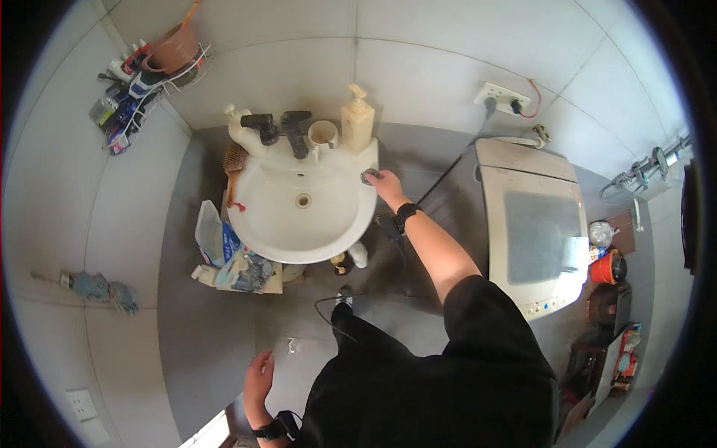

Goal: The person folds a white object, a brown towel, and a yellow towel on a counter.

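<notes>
Black sleeve (493, 317) nearest, grey scourer (368, 177) is pinched by the right hand (388, 187) at the basin (261, 193)'s right rim — pump bottle (358, 125) could be toppled by an overlong stroke — left hand (258, 379) slack, empty.

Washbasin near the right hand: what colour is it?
Off-white; the washbasin shows best in the head view.

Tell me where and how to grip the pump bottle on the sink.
Grip the pump bottle around its body, below the pump head, probably from the front right: it stands upright, tall and broad-sided, while the mug sits close on its left.
</notes>
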Demonstrator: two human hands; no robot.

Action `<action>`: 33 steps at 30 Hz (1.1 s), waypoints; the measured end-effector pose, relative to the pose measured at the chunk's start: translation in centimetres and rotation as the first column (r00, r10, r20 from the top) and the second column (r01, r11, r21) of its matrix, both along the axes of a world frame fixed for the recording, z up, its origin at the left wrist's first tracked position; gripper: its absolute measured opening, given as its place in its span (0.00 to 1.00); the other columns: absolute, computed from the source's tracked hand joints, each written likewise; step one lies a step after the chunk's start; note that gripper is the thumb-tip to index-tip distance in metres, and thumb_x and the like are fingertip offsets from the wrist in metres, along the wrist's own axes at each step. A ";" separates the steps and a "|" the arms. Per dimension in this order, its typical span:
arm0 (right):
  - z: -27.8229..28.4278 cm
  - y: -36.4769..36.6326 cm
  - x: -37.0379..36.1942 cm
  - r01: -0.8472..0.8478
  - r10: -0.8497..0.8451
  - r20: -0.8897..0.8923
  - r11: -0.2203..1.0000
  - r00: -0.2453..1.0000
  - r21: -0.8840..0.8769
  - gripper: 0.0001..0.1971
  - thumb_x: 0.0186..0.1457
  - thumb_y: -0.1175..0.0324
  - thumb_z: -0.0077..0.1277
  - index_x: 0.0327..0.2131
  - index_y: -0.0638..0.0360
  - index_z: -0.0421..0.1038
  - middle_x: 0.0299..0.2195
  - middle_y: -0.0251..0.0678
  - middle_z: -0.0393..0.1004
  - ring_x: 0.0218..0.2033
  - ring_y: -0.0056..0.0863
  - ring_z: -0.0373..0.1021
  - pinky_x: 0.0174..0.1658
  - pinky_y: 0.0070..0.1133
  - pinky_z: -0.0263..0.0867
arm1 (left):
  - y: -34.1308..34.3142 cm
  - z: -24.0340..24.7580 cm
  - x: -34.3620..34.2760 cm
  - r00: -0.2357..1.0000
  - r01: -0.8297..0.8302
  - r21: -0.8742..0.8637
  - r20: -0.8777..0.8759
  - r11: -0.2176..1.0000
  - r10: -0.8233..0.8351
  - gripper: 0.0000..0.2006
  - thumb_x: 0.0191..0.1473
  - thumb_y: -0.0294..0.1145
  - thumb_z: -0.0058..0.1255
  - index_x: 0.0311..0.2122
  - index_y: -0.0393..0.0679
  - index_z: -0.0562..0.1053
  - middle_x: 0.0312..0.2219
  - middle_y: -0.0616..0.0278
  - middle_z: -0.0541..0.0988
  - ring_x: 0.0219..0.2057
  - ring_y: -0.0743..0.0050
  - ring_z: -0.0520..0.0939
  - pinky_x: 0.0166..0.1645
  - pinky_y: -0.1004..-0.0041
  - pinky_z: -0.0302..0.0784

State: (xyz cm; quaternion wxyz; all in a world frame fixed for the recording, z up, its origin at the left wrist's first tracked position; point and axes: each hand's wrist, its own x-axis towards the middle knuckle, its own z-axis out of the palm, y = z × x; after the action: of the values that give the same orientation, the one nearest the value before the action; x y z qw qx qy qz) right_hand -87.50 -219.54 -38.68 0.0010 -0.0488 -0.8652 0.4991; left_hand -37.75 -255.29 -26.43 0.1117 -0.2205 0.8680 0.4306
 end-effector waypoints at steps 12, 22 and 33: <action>-4.6 -2.3 -6.7 0.157 -0.149 -0.086 0.983 0.985 0.095 0.20 0.53 0.54 0.60 0.34 0.67 0.78 0.27 0.45 0.79 0.30 0.39 0.76 0.37 0.30 0.70 | -12.4 -1.4 1.8 0.937 -0.310 -0.049 0.152 0.949 0.314 0.15 0.62 0.36 0.48 0.50 0.41 0.75 0.39 0.53 0.82 0.39 0.66 0.82 0.45 0.69 0.76; -0.3 -1.5 -1.4 0.214 -0.238 -0.342 0.971 0.909 -0.108 0.17 0.56 0.60 0.59 0.40 0.67 0.75 0.26 0.39 0.76 0.27 0.28 0.71 0.35 0.25 0.68 | -16.9 -1.6 -2.2 0.981 -0.186 -0.056 0.040 0.981 0.189 0.16 0.62 0.38 0.47 0.50 0.41 0.75 0.35 0.53 0.82 0.36 0.68 0.82 0.43 0.70 0.76; 1.4 7.2 38.2 0.216 -0.125 0.310 0.936 0.942 -0.277 0.08 0.53 0.65 0.63 0.32 0.58 0.80 0.29 0.27 0.79 0.31 0.15 0.71 0.38 0.19 0.69 | -12.0 -2.7 -17.8 0.862 0.500 -0.044 -0.066 0.865 -0.502 0.08 0.60 0.34 0.50 0.40 0.41 0.74 0.28 0.53 0.79 0.29 0.58 0.79 0.37 0.65 0.74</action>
State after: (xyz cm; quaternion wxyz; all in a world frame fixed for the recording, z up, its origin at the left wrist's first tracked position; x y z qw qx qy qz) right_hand -49.28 -212.32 -37.25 -0.0887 -0.1961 -0.7604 0.6128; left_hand -55.50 -267.30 -29.15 0.1844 0.0274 0.9044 0.3839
